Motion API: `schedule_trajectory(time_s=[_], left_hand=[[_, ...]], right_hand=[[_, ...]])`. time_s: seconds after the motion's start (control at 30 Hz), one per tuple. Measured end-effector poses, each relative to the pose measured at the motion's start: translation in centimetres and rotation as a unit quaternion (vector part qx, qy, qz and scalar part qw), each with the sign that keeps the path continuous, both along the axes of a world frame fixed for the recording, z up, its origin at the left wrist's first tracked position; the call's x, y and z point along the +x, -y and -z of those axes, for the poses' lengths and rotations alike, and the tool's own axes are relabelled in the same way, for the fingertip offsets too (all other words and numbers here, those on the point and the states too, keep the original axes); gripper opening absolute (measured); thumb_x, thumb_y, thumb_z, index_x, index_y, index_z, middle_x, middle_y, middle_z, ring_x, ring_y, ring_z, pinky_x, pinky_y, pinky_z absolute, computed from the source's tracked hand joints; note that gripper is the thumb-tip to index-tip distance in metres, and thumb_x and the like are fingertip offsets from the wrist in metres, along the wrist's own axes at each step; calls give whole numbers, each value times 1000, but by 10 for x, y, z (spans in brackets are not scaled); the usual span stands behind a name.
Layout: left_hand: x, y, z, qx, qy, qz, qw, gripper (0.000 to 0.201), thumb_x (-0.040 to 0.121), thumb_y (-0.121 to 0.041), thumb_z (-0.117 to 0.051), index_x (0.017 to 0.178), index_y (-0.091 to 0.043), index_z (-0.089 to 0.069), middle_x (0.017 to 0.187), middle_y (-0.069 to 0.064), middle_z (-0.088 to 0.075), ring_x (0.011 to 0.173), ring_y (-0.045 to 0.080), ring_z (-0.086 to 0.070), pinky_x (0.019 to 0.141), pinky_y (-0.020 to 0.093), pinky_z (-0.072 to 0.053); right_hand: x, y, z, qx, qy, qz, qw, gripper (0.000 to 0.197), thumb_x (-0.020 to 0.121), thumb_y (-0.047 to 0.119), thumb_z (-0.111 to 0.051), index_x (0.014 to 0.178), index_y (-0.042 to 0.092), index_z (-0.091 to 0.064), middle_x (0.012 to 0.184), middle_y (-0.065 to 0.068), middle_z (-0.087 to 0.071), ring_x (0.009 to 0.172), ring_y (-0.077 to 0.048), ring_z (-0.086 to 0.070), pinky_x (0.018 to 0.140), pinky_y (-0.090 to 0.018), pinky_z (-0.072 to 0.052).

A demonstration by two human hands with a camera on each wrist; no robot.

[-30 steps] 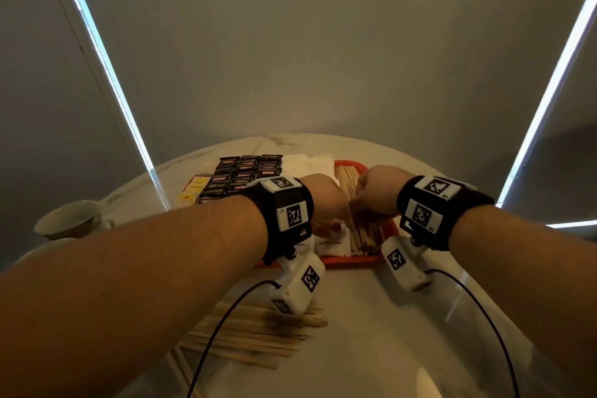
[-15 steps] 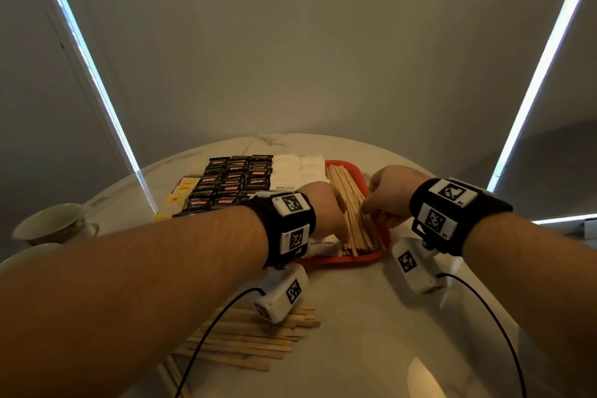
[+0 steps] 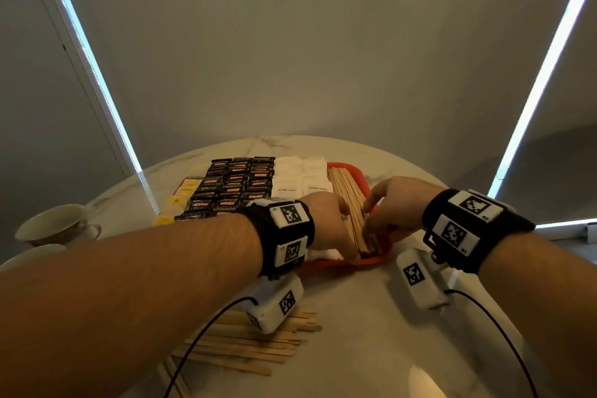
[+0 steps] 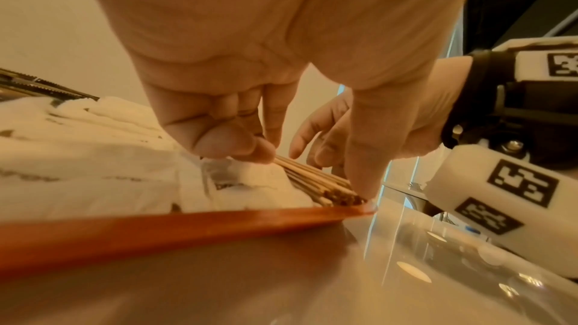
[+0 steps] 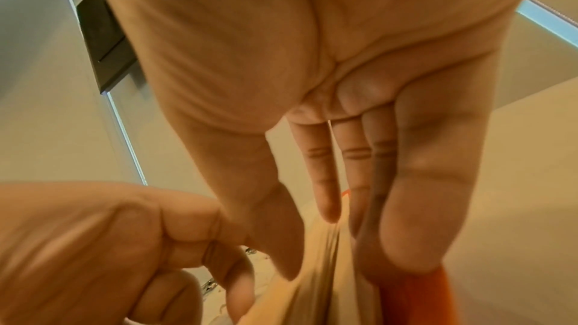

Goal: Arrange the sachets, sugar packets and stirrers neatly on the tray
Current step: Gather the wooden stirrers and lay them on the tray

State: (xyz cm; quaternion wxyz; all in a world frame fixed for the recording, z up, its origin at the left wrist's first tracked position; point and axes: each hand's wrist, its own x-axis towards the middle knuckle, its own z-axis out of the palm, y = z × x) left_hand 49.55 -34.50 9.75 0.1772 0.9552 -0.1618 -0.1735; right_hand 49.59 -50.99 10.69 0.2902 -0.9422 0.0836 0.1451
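- Several loose stirrers (image 3: 245,346) lie nearest me on the counter (image 3: 355,317), not yet trayed.
- My left hand (image 3: 329,226), now at the tray's (image 3: 339,263) near rim, pinches the stirrer bundle (image 3: 352,203); my right hand (image 3: 392,207), uncurled since a second ago, presses flat-fingered.
- Beyond, sugar packets (image 3: 290,178) and sachets (image 3: 235,184) sit in rows.

Bare table (image 3: 371,317) lies before the tray (image 3: 339,263); loose stirrers (image 3: 245,346) crowd its left
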Motion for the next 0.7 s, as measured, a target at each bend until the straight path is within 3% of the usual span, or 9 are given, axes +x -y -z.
schedule_trajectory(time_s=[0.13, 0.3, 0.4, 0.47, 0.6, 0.7], left_hand=[[-2, 0, 4, 16, 31, 9, 999, 87, 76, -41, -89, 151, -19, -49, 133, 0, -64, 117, 19, -62, 99, 38, -56], [1, 1, 6, 7, 45, 2, 999, 77, 76, -41, -88, 144, -21, -57, 127, -1, -65, 112, 17, -63, 95, 36, -58], [1, 1, 5, -4, 35, -1, 999, 82, 72, -50, -89, 143, -25, -58, 129, -4, -65, 114, 16, -62, 95, 36, -57], [1, 2, 5, -3, 37, 0, 999, 80, 72, -53, -88, 141, -26, -59, 128, -5, -65, 112, 16, -62, 94, 36, -56], [2, 1, 5, -3, 51, 2, 999, 61, 78, -44, -87, 132, -25, -66, 121, -5, -67, 107, 15, -64, 87, 31, -57], [3, 0, 3, -28, 39, -10, 999, 51, 79, -40, -87, 125, -23, -70, 116, -4, -70, 104, 15, -65, 86, 31, -58]], right_hand=[[-3, -2, 2, -35, 4, -18, 999, 37, 81, 16, -84, 112, 26, -68, 95, 0, -70, 74, -11, -74, 60, -19, -59], [-5, -2, 3, -25, 28, -5, 999, 29, 85, 17, -80, 110, 25, -69, 90, -2, -72, 71, -11, -74, 59, -21, -60], [-6, -5, 4, -29, 27, -5, 999, 32, 85, 16, -81, 113, 24, -70, 90, 0, -71, 75, -12, -74, 64, -23, -62], [-6, -6, 5, -26, 30, -2, 999, 33, 87, 14, -79, 116, 24, -69, 91, 1, -68, 76, -11, -72, 60, -21, -60], [-3, -5, 6, -12, 40, 4, 999, 34, 89, 13, -76, 119, 25, -66, 89, 1, -70, 67, -7, -71, 47, -17, -51], [0, -3, 5, 11, 54, 18, 998, 32, 90, 9, -73, 116, 26, -67, 87, -3, -73, 65, -10, -73, 49, -20, -54]])
